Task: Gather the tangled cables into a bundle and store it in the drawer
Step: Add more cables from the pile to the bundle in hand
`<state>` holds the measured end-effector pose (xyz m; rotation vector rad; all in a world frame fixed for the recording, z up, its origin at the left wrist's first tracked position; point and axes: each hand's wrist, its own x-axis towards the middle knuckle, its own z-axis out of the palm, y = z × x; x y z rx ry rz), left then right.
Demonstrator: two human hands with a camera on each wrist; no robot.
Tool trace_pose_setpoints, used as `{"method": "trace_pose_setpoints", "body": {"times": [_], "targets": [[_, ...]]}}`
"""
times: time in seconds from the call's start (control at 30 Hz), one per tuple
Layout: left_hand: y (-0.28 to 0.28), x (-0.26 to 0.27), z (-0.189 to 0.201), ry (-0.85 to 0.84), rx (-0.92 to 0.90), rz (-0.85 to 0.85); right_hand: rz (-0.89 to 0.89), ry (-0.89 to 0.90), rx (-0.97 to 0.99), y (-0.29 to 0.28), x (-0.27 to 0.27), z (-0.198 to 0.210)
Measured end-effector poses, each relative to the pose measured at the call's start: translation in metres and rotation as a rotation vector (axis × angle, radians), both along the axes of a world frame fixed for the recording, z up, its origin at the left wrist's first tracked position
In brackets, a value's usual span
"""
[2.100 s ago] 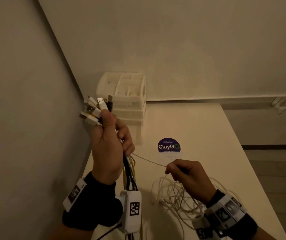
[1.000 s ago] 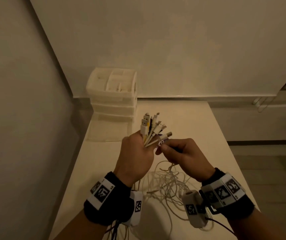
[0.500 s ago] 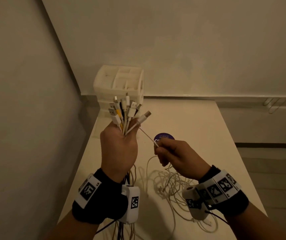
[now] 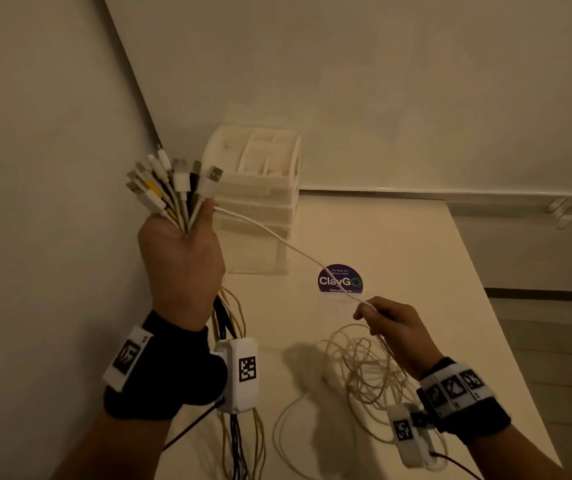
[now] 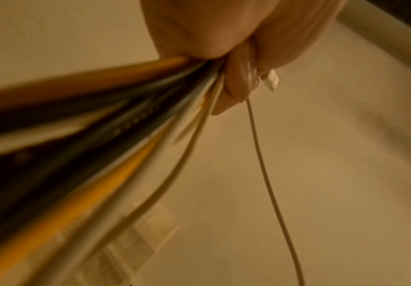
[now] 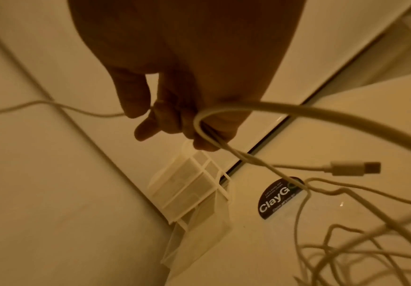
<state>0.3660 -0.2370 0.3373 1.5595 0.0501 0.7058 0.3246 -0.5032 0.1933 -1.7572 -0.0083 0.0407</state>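
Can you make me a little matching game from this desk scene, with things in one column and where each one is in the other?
Things:
1. cable ends
2. white cable
3. tangled cables
4. drawer unit

Places:
A. in a loose heap on the table
B. standing in the corner by the wall
C. gripped in the raised left hand
D. stretched from the left hand to the right hand

Pairs: 1-C, 2-D, 3-A, 4-B
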Motion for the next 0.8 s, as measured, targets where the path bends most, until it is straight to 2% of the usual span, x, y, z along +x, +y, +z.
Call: {"method": "trace_pose_setpoints", "body": {"times": [0.07,0.1,0.23,0.33,0.53,0.6,0.7,0.8], "targets": [[-0.006,-0.004,-0.005,0.026,0.027,-0.028,-0.025,0.040,0.122,-0.001,0.005,0.009],[-0.008,-0.006,-0.006,0.038,0.051,-0.031,-0.023,0.033,0.108,0.000,0.006,0.014],[-0.030,-0.021,-0.010,0.051,0.144,-0.065,0.040,-0.084,-0.102,0.003,0.009,0.040],[-0.055,-0.034,-0.014,0.100,0.211,-0.227,0.136,-0.183,-0.184,0.008,0.007,0.060],[-0.077,-0.035,-0.033,-0.036,0.368,-0.320,0.263,-0.216,-0.301,0.012,0.004,0.085],[-0.077,-0.033,-0.032,-0.028,0.435,-0.391,0.272,-0.219,-0.232,0.011,0.003,0.090],[-0.080,-0.030,-0.033,0.146,0.593,-0.558,0.239,-0.215,-0.057,0.008,0.006,0.096],[-0.083,-0.031,-0.033,0.237,0.600,-0.540,0.254,-0.166,0.056,0.004,0.011,0.092]]}}
